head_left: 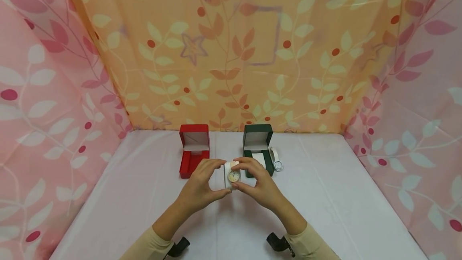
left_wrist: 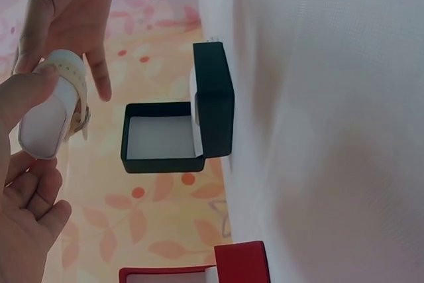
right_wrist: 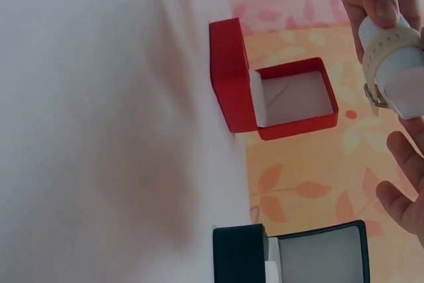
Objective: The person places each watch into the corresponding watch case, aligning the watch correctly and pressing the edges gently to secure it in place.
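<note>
white cushion and watch sit between left hand and right hand, dial nearer the right. we see both pinching, strap running fingers to thumbs.

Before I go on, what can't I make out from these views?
Held watch, exact time: too small in the head view; dial turned away in both wrist views.
Other watch, its reading: too small in the head view.
Red box, near right corner: behind the left hand in the head view.
Green box, one side: cut off by the bottom edge, right wrist view.
</note>
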Motion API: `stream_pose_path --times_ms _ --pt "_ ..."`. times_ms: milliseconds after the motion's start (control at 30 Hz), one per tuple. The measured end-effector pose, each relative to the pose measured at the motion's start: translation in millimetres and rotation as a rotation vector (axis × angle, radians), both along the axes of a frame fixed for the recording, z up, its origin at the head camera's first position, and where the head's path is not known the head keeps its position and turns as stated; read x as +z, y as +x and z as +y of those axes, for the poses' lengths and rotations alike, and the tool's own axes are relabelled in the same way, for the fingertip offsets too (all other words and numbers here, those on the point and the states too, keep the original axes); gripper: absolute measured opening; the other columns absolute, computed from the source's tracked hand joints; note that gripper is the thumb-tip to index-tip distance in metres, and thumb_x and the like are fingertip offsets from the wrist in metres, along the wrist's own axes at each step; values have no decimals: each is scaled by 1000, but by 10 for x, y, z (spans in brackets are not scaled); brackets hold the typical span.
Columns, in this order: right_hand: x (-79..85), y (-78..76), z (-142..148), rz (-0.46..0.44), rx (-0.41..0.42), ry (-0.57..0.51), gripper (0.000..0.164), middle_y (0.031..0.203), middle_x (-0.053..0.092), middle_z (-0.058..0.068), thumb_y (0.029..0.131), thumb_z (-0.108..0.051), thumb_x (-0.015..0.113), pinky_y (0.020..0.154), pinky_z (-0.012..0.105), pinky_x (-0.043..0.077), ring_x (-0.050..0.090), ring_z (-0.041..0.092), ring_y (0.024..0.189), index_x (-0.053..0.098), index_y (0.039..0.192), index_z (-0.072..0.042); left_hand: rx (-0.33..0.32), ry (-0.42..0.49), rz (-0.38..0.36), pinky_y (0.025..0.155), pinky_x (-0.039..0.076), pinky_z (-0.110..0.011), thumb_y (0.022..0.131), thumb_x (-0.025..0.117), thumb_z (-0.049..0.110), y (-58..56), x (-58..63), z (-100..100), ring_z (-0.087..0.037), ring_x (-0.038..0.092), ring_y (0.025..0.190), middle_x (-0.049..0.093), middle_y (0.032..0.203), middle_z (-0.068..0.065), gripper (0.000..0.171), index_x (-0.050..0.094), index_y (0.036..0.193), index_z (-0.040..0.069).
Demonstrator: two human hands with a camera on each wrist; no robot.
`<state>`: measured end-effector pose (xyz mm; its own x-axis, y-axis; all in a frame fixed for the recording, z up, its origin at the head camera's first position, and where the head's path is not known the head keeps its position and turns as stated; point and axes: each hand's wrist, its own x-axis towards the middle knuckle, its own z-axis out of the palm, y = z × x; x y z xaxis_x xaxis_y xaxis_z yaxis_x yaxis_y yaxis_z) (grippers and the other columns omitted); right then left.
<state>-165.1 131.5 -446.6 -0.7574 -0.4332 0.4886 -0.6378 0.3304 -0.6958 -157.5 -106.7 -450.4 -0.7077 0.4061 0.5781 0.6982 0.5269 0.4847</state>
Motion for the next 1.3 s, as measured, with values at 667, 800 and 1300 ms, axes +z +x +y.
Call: stream_pose_path --times_ms 667,800,1300 --pt "52 -48 173 -24 43 121 79 152 51 -8 84 -25 86 113 59 41 43 21 143 47 153 -27 1 6 -37 95 59 -38 72 96 29 0 22 -20 -11 53 122 59 137 4 84 53 144 20" --pt "53 -51 192 -16 31 127 81 152 52 -10 82 -26 87 113 60 40 43 20 144 48 153 -29 8 16 -53 95 58 -33 72 95 29 6 39 -21 -7 51 122 58 137 9 83 54 143 22" --pt "16 -96 184 52 -1 160 82 148 56 -8 77 -36 88 113 59 41 46 22 141 53 150 -25 -21 18 -70 85 60 -28 71 96 28 -20 53 -85 -8 52 122 58 136 10 83 55 142 21"
